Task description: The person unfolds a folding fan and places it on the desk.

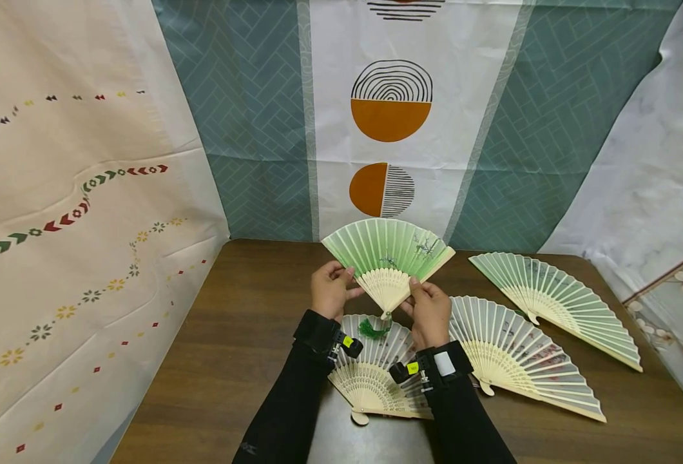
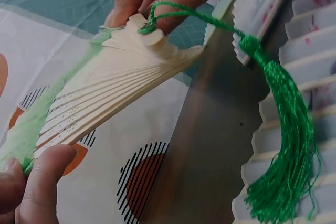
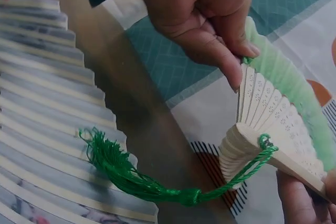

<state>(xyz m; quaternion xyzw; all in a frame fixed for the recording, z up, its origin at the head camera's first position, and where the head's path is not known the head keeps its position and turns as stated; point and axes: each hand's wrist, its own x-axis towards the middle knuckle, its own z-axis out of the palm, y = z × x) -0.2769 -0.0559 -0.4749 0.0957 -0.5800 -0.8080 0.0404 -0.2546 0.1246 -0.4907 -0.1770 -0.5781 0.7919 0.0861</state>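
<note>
A spread light-green folding fan (image 1: 386, 241) with pale slatted ribs is held up over the table between both hands. My left hand (image 1: 330, 291) pinches its left edge rib between thumb and fingers. On the opposite edge, my right hand (image 1: 431, 316) grips the outer rib, thumb in front. A green tassel (image 2: 286, 145) hangs on a looped cord from the fan's pivot end. Below the hands lies a spread white fan (image 1: 370, 386), partly covered by the right wrist and its camera. The green fan's painted branches face the head camera.
To the right, a spread white fan with reddish flowers (image 1: 527, 354) lies on the brown wooden table (image 1: 231, 361). Behind it rests a pale green fan (image 1: 556, 296). Patterned cloths, including a teal and white curtain (image 1: 254, 116), hang at the back and sides.
</note>
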